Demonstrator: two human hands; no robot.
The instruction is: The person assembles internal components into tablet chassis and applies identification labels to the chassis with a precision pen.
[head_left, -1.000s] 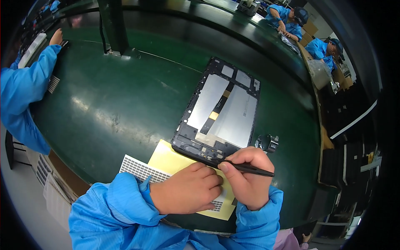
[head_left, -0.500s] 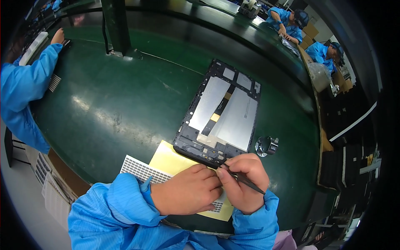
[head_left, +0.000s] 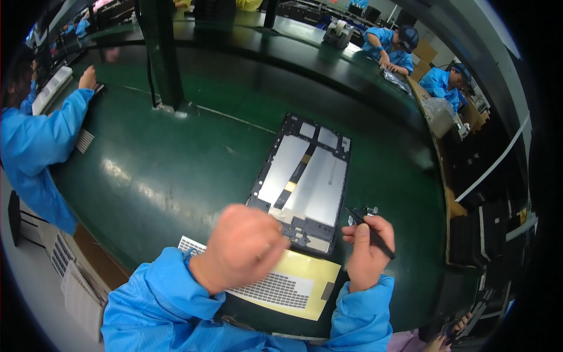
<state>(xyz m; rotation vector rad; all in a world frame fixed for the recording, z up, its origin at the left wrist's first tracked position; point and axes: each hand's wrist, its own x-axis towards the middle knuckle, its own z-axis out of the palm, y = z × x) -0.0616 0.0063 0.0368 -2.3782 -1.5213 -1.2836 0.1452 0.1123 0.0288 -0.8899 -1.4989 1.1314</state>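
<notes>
My right hand is closed on black tweezers, whose tip points up and to the left, apart from the device. My left hand is raised over the near left part of a sheet, its fingers curled but smeared by motion; whether anything is in them does not show. Just beyond lies an opened tablet, with silver panels, a black frame and a dark flex strip slanting across it. In front of it, a white sheet of small grey labels rests on a yellow sheet, partly under my left hand.
A small shiny metal object sits behind the tweezers. A dark post stands on the green table at far left. On the left a co-worker's blue sleeve reaches over the edge; two people work at the far right.
My left hand has lifted off the label sheet and moved up and left. The right hand has drawn back from the tablet's near edge, to the right, with the tweezers. My view has shifted.
</notes>
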